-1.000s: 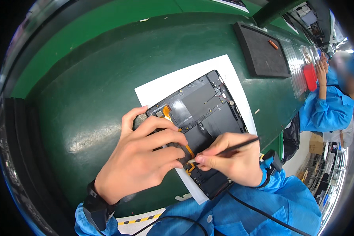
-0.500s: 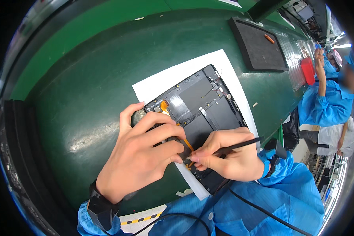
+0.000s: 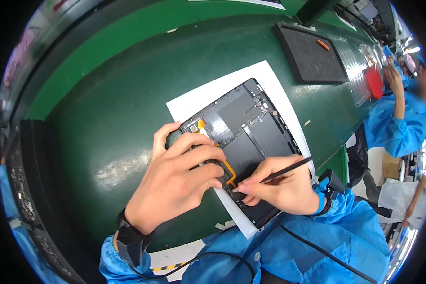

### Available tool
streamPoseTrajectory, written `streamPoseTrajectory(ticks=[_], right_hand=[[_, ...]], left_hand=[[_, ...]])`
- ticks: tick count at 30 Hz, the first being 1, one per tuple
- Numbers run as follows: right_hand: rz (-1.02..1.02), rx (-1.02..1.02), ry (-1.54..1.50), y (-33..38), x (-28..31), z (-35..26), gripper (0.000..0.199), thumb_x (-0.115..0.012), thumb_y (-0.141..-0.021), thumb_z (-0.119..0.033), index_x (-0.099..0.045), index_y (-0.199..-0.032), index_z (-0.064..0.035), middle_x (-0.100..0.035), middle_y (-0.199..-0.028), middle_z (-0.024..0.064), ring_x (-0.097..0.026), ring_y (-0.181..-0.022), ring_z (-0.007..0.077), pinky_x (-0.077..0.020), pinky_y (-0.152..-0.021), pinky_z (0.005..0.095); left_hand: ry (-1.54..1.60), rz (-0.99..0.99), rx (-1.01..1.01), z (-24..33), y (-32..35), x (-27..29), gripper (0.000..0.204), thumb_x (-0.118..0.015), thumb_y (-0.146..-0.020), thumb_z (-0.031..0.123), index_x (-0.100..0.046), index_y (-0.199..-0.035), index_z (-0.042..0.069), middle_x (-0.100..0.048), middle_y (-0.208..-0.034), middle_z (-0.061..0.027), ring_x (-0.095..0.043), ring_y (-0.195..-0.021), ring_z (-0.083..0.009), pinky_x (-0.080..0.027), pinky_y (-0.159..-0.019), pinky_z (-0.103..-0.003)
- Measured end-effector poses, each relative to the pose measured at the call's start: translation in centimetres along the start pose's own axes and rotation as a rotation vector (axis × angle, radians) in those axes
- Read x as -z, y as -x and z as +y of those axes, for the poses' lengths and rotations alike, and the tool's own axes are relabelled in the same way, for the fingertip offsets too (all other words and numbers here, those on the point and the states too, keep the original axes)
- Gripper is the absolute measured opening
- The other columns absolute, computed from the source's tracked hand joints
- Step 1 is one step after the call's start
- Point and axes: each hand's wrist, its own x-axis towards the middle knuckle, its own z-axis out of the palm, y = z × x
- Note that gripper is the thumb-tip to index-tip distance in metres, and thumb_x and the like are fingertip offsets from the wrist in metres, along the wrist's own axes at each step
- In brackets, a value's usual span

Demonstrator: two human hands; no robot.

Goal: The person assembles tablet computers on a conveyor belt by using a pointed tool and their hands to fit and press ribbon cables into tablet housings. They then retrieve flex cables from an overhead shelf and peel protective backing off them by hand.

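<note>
A flat, black rectangular device housing (image 3: 239, 149) with an open interior lies aslant on a white paper sheet (image 3: 194, 105). An orange flat ribbon cable (image 3: 231, 173) runs along its left side, partly covered by fingers. The right hand (image 3: 281, 189) pinches a thin black stick-shaped tool (image 3: 288, 169) between thumb and forefinger, low over the cable's lower end; what the tip touches is too small to tell. The left hand (image 3: 177, 180) is spread, its bent fingers over the housing's left edge, hiding that corner and the parts beneath.

The sheet lies on a dark green, scuffed tabletop (image 3: 104, 128), which shows a glare patch at left. Farther off to the right are a dark grey foam tray (image 3: 307, 59) bearing a small orange object (image 3: 323, 45), and a red plastic bin (image 3: 374, 83). Beyond, a co-worker in a blue smock (image 3: 393, 118) raises their hands; the picture's rim bends and blurs the room behind.
</note>
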Motion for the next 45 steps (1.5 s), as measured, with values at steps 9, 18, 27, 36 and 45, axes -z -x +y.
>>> streamPoseTrajectory(ticks=[9, 18, 27, 36, 45], right_hand=[[0.537, 0.343, 0.09, -2.0, 8.0, 1.5, 0.007, -0.075, -0.088, 0.006, -0.071, -0.093, 0.006, -0.075, -0.092, 0.0152, -0.071, -0.081, 0.0167, -0.0572, -0.075, 0.0272], [0.325, 0.204, -0.355, -1.2, 7.5, 3.3, 0.007, -0.076, -0.087, 0.007, -0.07, -0.092, 0.0076, -0.075, -0.098, 0.0175, -0.072, -0.089, 0.0175, -0.0596, -0.083, 0.0297], [0.156, 0.285, -0.446, -1.4, 6.1, 3.8, 0.007, -0.072, -0.091, 0.006, -0.068, -0.096, 0.0084, -0.073, -0.106, 0.0183, -0.071, -0.096, 0.0184, -0.0581, -0.089, 0.031], [0.097, 0.267, -0.508, -1.2, 7.4, 4.2, 0.004, -0.069, -0.093, 0.006, -0.068, -0.096, 0.0067, -0.074, -0.1, 0.0161, -0.071, -0.103, 0.0217, -0.0552, -0.098, 0.0357], [0.037, 0.219, -0.576, -1.1, 8.7, 3.7, 0.009, -0.059, -0.097, 0.007, -0.067, -0.094, 0.0099, -0.071, -0.106, 0.0248, -0.07, -0.106, 0.0308, -0.0526, -0.104, 0.0453]], left_hand=[[-0.568, 0.12, 0.406, 4.4, 3.1, -2.1, 0.033, -0.081, -0.078, 0.022, -0.052, -0.079, 0.009, -0.047, -0.079, -0.0097, -0.048, -0.078, -0.0311, -0.033, -0.072, -0.044], [-0.114, 0.367, 0.632, 8.3, 1.5, -5.5, 0.01, -0.063, -0.089, 0.001, -0.053, -0.089, 0.0, -0.057, -0.094, -0.0144, -0.057, -0.088, -0.0293, -0.046, -0.081, -0.04], [0.406, 0.64, 0.627, -4.6, -3.0, 1.5, 0.038, -0.056, -0.097, -0.009, -0.039, -0.127, 0.007, -0.063, -0.092, -0.0055, -0.057, -0.079, -0.0083, -0.046, -0.072, -0.023], [-0.136, 0.854, 0.788, -29.9, -4.8, 18.9, 0.043, -0.059, -0.084, 0.007, -0.053, -0.125, -0.005, -0.062, -0.108, -0.0149, -0.058, -0.093, -0.0202, -0.046, -0.085, -0.034], [-1.256, 0.561, 0.569, -25.2, -12.1, 16.5, 0.017, -0.064, -0.082, 0.014, -0.06, -0.09, 0.0, -0.068, -0.086, -0.0259, -0.066, -0.086, -0.0447, -0.053, -0.079, -0.053]])
